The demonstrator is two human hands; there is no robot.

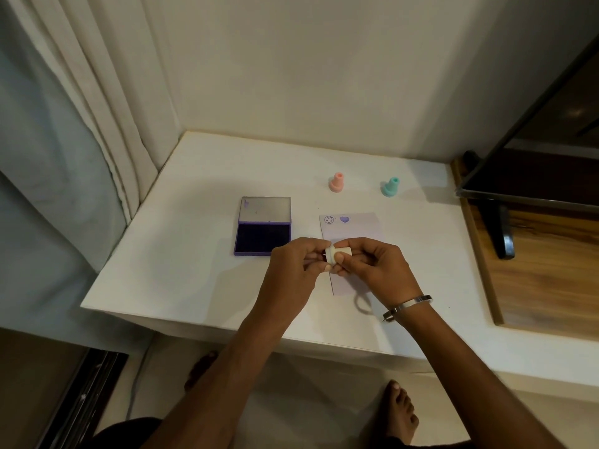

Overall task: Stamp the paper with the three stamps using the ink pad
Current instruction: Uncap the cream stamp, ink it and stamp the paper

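Observation:
A pale cream stamp (337, 251) is held above the table between both hands. My left hand (293, 265) pinches its left end and my right hand (369, 264) pinches its right part. Under them lies a lilac paper (356, 230) with a smiley print and a heart print along its top edge. The ink pad (263, 236) lies open to the left of the paper, its dark purple pad showing and the lid tipped back. A pink stamp (336, 182) and a teal stamp (390, 187) stand upright behind the paper.
The white table (194, 254) meets a curtain (107, 108) on the left and a wall behind. A dark screen on a stand (531, 170) sits over a wooden surface (544, 270) on the right. My bare feet are on the floor below the table's front edge.

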